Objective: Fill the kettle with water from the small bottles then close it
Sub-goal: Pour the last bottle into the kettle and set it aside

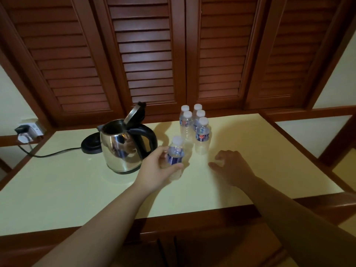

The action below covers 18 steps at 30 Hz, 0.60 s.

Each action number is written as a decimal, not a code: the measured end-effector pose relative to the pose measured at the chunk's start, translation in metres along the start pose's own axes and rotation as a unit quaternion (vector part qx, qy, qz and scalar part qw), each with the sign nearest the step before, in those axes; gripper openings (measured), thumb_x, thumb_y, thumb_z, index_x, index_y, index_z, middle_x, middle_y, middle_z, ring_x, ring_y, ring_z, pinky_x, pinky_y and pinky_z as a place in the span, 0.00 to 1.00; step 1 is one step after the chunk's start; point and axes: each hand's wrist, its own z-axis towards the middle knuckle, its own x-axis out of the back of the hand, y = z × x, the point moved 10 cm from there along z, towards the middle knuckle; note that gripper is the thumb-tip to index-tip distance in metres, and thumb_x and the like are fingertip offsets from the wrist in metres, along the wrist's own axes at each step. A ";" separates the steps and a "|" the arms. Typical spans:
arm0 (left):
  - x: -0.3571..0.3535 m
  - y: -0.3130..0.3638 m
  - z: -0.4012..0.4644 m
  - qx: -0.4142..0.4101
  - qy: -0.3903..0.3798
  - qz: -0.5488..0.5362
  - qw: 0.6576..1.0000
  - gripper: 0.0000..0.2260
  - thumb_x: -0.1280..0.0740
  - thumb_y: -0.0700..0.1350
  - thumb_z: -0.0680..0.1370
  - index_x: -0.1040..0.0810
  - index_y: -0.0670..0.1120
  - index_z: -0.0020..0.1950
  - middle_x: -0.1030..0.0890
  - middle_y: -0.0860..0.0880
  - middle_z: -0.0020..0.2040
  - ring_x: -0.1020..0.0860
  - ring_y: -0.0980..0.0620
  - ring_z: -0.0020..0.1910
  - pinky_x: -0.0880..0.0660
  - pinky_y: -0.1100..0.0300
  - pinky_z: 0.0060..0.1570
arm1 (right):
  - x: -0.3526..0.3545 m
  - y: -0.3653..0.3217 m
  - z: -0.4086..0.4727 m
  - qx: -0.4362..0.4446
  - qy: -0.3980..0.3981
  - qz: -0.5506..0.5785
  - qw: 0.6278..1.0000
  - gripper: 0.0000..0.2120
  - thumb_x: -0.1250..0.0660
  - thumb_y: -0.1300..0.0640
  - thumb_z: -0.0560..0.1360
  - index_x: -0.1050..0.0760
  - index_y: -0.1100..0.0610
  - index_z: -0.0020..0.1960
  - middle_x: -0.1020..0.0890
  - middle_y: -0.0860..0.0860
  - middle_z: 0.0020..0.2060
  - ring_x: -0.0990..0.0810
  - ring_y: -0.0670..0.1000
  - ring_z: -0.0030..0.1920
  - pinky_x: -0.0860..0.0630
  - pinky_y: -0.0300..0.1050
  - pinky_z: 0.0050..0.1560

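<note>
On the pale yellow counter (77,189), your left hand (156,168) has one small bottle (175,155) in its grip, roughly dead center of the view. Your thumb is curled across the lower front of it and the other fingers go around the far side, so the hand is closed on the bottle body just under the blue label. White cap's on, bottle is upright. Can't tell whether its base is touching the counter or lifted a bit, your hand hides that.

Your right hand (231,166) is over at about 3 o'clock from that bottle, palm down, fingers loosely bent and spread with nothing in them. Fingertips look like they're on or just above the counter, hard to say which.

Kettle (123,149) sits at 9 o'clock from the held bottle, just beside your left hand but not touching it. Shiny steel body, black handle pointing toward the bottles, and the lid (134,116) is flipped up and tilted back, so the mouth is open. It's off its black base (90,144), which sits right behind it at about 10 o'clock, with a cord (54,153) running left to a wall plug (25,132).

Other bottles (194,128), five of them, are clustered at 12 to 1 o'clock from the one you're holding, all upright with caps on, near the back edge under the wooden louvered doors (146,54). Nearest one of that bunch is close to your held bottle but apart from it.
</note>
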 end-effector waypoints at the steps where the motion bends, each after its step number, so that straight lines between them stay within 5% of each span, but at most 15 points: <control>1: -0.005 -0.002 0.007 0.018 0.012 -0.011 1.000 0.19 0.19 0.52 0.72 0.20 0.54 0.59 0.16 0.57 0.53 0.19 0.59 0.53 0.23 0.60 0.55 | -0.002 0.007 0.002 -0.001 -0.010 -0.015 1.000 0.22 0.33 0.38 0.78 0.22 0.51 0.64 0.21 0.49 0.61 0.27 0.53 0.63 0.26 0.52 0.63; 6: -0.024 -0.010 0.036 0.097 0.053 -0.037 0.993 0.19 0.19 0.47 0.72 0.21 0.50 0.59 0.17 0.57 0.52 0.19 0.62 0.49 0.26 0.65 0.49 | -0.018 0.023 0.008 0.012 -0.036 -0.052 0.998 0.32 0.38 0.34 0.79 0.32 0.50 0.77 0.32 0.49 0.77 0.37 0.54 0.77 0.40 0.52 0.76; 12: -0.042 -0.014 0.061 0.117 0.072 -0.016 0.990 0.19 0.20 0.49 0.73 0.23 0.52 0.59 0.19 0.61 0.50 0.18 0.57 0.51 0.21 0.56 0.55 | -0.030 0.033 0.013 0.027 -0.022 -0.064 0.997 0.34 0.41 0.32 0.80 0.34 0.48 0.79 0.38 0.52 0.81 0.42 0.55 0.81 0.46 0.54 0.80; 18: -0.054 -0.028 0.080 0.147 0.050 -0.009 0.988 0.26 0.21 0.51 0.73 0.23 0.50 0.68 0.16 0.54 0.58 0.17 0.53 0.55 0.21 0.48 0.62 | -0.032 0.035 0.013 0.036 -0.018 -0.045 0.998 0.34 0.41 0.33 0.80 0.35 0.49 0.80 0.40 0.53 0.82 0.44 0.55 0.82 0.49 0.54 0.81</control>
